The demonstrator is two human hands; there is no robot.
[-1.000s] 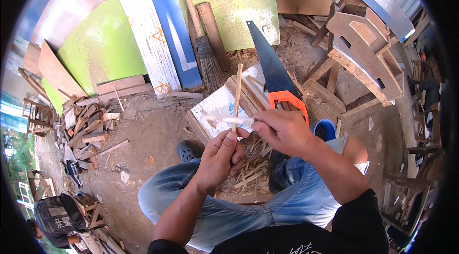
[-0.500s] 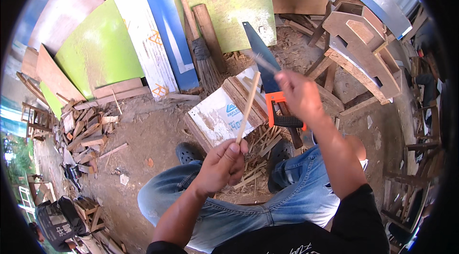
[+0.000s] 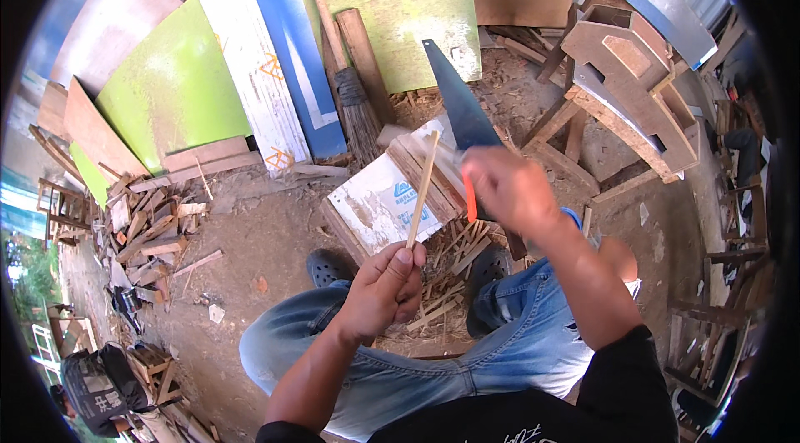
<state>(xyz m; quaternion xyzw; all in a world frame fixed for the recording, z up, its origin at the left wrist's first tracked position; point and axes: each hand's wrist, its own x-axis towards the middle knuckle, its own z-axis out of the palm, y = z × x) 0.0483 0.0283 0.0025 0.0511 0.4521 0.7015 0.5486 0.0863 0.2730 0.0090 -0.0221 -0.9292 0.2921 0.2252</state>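
My left hand (image 3: 388, 283) is closed round the lower end of a thin wooden stick (image 3: 423, 193), which points up and away from me. My right hand (image 3: 515, 193) is closed on a blade-like tool, probably a knife (image 3: 448, 165); motion smears it, and its handle is hidden in my fist. The pale streak of the blade crosses near the stick's upper end; whether they touch, I cannot tell. Beneath both is a wooden block (image 3: 351, 218) with a worn white sheet on top. A handsaw (image 3: 461, 105) lies past my right hand, its orange handle mostly covered by that hand.
Wood shavings and slivers (image 3: 442, 301) lie between my feet. Offcuts (image 3: 150, 235) are heaped at the left. A broom (image 3: 360, 114) leans against painted boards (image 3: 392, 18) at the back. To the right stands a wooden frame piece (image 3: 637, 101); a dark bag (image 3: 96, 393) is at lower left.
My right hand has come left and a little lower, bringing the blurred blade nearer the stick and over the saw's handle. The stick has shifted slightly left and down.
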